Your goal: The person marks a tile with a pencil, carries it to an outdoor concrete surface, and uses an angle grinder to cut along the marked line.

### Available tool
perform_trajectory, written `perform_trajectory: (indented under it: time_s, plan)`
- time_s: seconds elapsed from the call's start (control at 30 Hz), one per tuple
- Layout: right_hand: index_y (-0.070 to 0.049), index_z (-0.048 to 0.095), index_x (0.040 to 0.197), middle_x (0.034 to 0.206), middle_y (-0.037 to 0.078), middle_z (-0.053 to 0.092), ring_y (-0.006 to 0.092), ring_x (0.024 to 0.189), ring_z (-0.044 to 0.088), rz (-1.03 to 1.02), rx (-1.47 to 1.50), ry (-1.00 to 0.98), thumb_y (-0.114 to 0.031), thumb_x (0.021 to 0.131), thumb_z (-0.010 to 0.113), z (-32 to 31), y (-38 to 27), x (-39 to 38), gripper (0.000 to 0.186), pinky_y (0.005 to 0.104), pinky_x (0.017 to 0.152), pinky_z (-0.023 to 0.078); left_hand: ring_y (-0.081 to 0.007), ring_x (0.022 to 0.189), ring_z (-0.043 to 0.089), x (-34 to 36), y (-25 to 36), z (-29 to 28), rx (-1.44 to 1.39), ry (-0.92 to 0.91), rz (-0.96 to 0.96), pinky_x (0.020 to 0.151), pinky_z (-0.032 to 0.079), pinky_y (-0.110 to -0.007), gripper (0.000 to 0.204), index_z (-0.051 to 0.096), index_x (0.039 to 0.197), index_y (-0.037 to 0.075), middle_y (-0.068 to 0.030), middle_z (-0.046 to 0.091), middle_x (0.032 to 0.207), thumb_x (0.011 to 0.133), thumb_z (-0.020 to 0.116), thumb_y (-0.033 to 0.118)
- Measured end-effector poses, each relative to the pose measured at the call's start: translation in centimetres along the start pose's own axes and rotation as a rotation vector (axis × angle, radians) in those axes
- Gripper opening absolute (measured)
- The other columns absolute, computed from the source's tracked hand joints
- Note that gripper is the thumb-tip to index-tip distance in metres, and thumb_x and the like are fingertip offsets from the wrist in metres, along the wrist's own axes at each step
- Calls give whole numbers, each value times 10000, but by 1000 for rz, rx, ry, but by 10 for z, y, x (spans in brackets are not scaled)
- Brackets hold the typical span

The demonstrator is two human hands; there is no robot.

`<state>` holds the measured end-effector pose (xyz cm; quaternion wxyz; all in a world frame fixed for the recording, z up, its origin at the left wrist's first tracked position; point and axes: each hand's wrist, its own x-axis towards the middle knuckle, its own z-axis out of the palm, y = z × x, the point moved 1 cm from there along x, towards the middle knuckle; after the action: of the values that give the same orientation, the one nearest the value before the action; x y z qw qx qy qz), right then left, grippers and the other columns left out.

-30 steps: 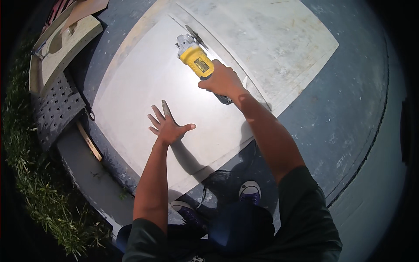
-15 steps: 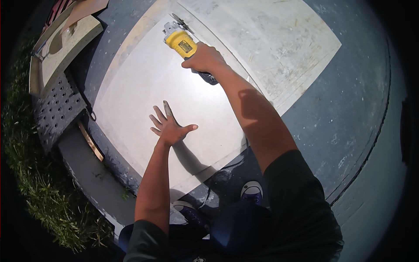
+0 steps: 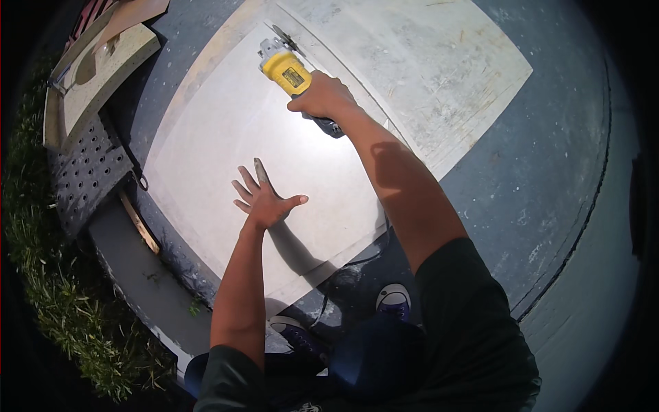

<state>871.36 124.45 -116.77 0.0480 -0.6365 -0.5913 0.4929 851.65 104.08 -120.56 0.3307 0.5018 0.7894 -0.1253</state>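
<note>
My right hand [image 3: 325, 96] is wrapped around the body of a yellow and black angle grinder [image 3: 287, 71]. Its thin disc [image 3: 287, 40] stands on edge at the long seam of a large pale sheet [image 3: 213, 151]. Whether the disc is cutting into the sheet, I cannot tell. Lower down, my left hand [image 3: 266, 204] rests flat on the sheet, fingers spread and holding nothing. One of its fingers looks coated in grey dust. A second, more stained pale panel [image 3: 439, 62] lies on the far right side of the seam.
A dark cord [image 3: 364, 259] runs near my shoes [image 3: 393, 300]. To the left are a perforated dark plate [image 3: 89, 165], a speckled slab with a cutout [image 3: 113, 79], a wood strip [image 3: 139, 223] and grass [image 3: 75, 323]. Grey concrete [image 3: 528, 165] surrounds the sheets.
The grinder and my right hand have come slightly toward me along the seam. My left hand stays in place on the sheet, and the view has shifted a little.
</note>
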Motion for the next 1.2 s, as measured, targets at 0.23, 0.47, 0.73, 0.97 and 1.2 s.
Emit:
perform_trajectory:
  time_s: [0.23, 0.47, 0.73, 0.97, 1.2]
  plan:
    - [-39, 597, 1197, 1053, 147, 728, 302, 969, 711, -11, -3, 15, -411, 656, 777, 1, 13, -12, 680, 396, 857, 561, -548, 1480, -184, -3, 2, 2, -8, 15, -2, 1131, -11, -742, 1617, -111, 1613, 142, -266, -200, 1639, 477, 854, 768]
    - [-40, 592, 1205, 1075, 156, 719, 307, 995, 704, -5, -26, 18, -407, 660, 777, 3, 12, -21, 683, 401, 869, 556, -559, 1473, -190, -5, -4, 4, -18, 22, 6, 1120, -30, -750, 1630, -93, 1617, 132, -296, -185, 1633, 459, 819, 828]
    - [-37, 584, 1217, 1085, 157, 718, 311, 1001, 704, 22, -15, 2, -399, 664, 774, -1, 18, -32, 688, 405, 870, 555, -566, 1478, -158, -8, 1, 1, 26, 17, -8, 1131, 22, -751, 1611, -124, 1611, 164, -272, -188, 1640, 483, 862, 758]
    - [-27, 584, 1196, 1056, 166, 718, 314, 984, 706, 10, -46, 23, -386, 660, 766, 3, 26, -37, 671, 399, 851, 558, -566, 1479, -156, -9, 4, 2, 31, 8, -26, 1130, 24, -752, 1607, -125, 1610, 165, -271, -193, 1639, 488, 867, 748]
    - [-27, 585, 1197, 1041, 163, 721, 310, 969, 709, 15, -44, 10, -379, 661, 761, 2, 29, -45, 665, 397, 839, 557, -559, 1478, -171, -11, 1, 2, 4, 12, -10, 1128, -4, -748, 1609, -109, 1614, 152, -279, -192, 1637, 480, 845, 781]
